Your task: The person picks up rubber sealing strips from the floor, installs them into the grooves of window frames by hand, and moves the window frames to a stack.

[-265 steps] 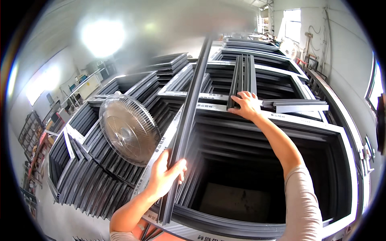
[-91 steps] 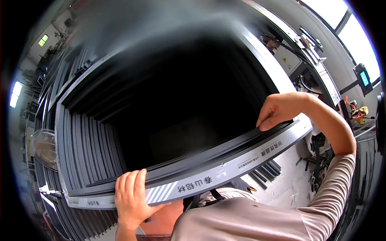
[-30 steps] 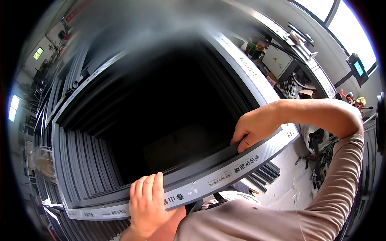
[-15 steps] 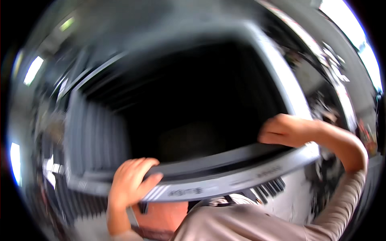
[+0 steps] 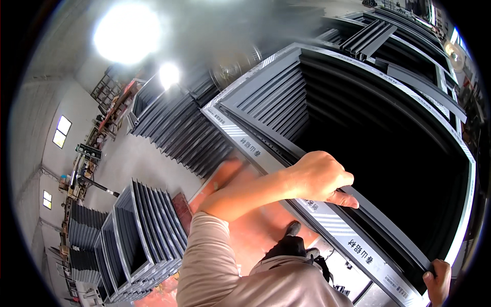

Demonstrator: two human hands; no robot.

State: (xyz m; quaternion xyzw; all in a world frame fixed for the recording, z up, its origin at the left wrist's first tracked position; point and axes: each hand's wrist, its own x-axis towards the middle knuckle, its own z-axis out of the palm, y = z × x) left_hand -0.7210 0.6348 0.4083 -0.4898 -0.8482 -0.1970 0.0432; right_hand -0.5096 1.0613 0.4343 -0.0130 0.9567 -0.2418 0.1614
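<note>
Left hand clamped on grey frame; right hand grips its corner.

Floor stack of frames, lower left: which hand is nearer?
Left. The left hand grips the frame rail mid-picture, up and right of the floor stack. The right hand holds the frame's corner at the far lower right.
</note>
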